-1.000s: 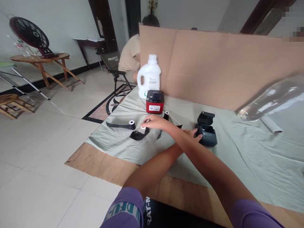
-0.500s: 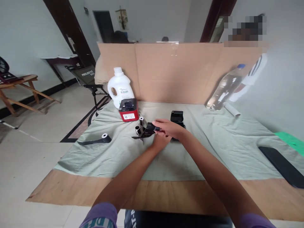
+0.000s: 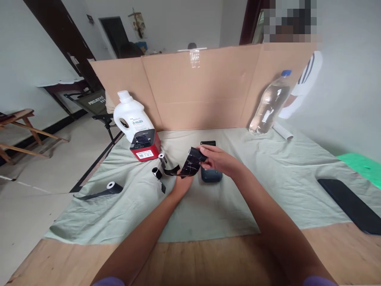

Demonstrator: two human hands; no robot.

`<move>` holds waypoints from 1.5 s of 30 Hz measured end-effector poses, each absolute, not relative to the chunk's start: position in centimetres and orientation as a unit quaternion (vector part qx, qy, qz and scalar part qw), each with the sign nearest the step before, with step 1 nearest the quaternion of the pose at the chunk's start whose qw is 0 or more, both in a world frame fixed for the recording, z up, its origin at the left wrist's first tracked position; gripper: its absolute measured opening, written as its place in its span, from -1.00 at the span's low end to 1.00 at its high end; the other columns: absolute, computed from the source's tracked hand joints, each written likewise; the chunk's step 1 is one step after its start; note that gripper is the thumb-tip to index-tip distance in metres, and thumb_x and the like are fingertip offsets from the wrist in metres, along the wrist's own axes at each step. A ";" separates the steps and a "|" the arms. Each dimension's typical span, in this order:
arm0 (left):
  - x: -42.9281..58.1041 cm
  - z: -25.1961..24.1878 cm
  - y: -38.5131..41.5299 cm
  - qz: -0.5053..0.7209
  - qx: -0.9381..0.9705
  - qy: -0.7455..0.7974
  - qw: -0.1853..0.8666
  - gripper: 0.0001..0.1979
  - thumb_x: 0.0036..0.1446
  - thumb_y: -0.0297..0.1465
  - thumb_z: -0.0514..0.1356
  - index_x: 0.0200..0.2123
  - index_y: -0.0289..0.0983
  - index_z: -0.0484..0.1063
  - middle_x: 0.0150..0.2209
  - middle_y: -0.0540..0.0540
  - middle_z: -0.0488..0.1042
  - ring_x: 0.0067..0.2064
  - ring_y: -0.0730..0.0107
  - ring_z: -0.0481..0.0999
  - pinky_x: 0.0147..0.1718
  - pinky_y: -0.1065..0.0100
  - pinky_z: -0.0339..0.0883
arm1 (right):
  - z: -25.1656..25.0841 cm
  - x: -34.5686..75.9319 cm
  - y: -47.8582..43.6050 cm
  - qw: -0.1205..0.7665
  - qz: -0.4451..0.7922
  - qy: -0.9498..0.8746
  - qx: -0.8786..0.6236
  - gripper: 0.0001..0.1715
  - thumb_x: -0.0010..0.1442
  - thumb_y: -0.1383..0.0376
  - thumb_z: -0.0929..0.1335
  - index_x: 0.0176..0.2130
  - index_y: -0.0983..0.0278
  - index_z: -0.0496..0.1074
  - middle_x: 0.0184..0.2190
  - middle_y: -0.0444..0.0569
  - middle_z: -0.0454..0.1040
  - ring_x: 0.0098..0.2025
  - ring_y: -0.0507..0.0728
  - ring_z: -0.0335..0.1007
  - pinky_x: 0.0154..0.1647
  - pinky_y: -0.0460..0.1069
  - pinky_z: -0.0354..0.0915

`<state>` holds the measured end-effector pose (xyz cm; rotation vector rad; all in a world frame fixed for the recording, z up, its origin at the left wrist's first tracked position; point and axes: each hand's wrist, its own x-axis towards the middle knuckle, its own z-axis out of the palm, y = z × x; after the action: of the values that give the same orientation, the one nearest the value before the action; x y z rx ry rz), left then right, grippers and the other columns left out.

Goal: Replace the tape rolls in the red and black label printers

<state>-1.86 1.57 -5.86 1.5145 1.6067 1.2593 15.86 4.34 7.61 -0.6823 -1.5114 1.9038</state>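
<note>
My right hand (image 3: 218, 159) is closed round a roll of black paper (image 3: 195, 155), its fingers gripping the right end. A glossy strip hangs from the roll and curls to the left. My left hand (image 3: 183, 182) is closed at the lower part of this strip, its fingers largely hidden behind the paper. Just behind my hands lies a small dark device (image 3: 212, 175) with its lid raised, partly covered by my right hand. To the left of my left hand are two more small rolls, a black one (image 3: 156, 172) with a loose tail and a thinner one (image 3: 161, 157).
A red and black box (image 3: 145, 153) stands before a white jug (image 3: 131, 115). Another black roll (image 3: 114, 187) trails its strip at left. A water bottle (image 3: 270, 105) leans on the cardboard screen (image 3: 202, 87); a dark phone-shaped slab (image 3: 347, 204) lies right. A person sits behind the screen.
The view has shifted and tilted. My right hand has turned the roll more upright, and its strip now faces me. My left hand shows further left, and more of the dark device is visible.
</note>
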 end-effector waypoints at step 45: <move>-2.9 8.7 0.6 0.543 0.611 0.449 0.361 -0.45 0.00 -0.23 0.44 0.07 -0.26 0.52 -0.23 -0.11 0.63 -0.18 0.22 0.61 -0.11 0.25 0.46 | 9.3 16.9 3.3 0.418 0.463 -0.738 -0.257 -0.68 0.24 0.10 0.38 -0.16 0.29 0.53 -0.29 -0.05 0.51 -0.24 0.12 0.40 -0.21 0.00 0.30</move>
<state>-2.92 0.56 8.65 1.5737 1.1582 1.3998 16.93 3.32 9.35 -0.6455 -1.8507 1.1616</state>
